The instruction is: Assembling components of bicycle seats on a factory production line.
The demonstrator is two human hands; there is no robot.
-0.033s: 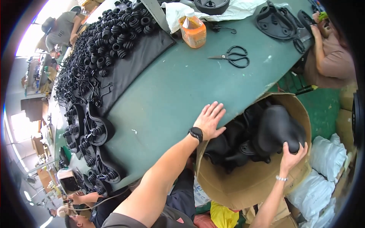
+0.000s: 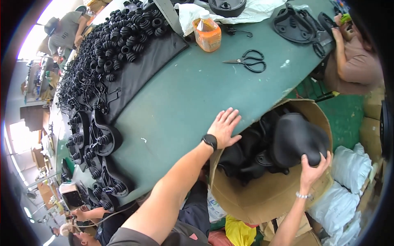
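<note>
My right hand [image 2: 314,170] grips the narrow end of a smooth black bicycle saddle [image 2: 297,139], thumb and fingers at its tip. The saddle is over a large open cardboard box [image 2: 246,203], and more black saddles [image 2: 246,143] are heaped inside below it. Some of those are covered by the held one. My left hand [image 2: 223,129] rests palm down on the green tabletop [image 2: 172,123] beside the box rim, its fingers stretched out and holding nothing. A dark watch is on that wrist.
Black-handled scissors [image 2: 248,61] and an orange-filled bottle [image 2: 207,33] are on the table. Piled springs [image 2: 127,37] and saddle bases [image 2: 104,141] line the left. A person [image 2: 349,61] works at the far right. White plastic bags [image 2: 349,168] lie right of the box.
The held saddle has moved very slightly left with my right hand, and the whole view has shifted a little. My left hand stays on the table.
</note>
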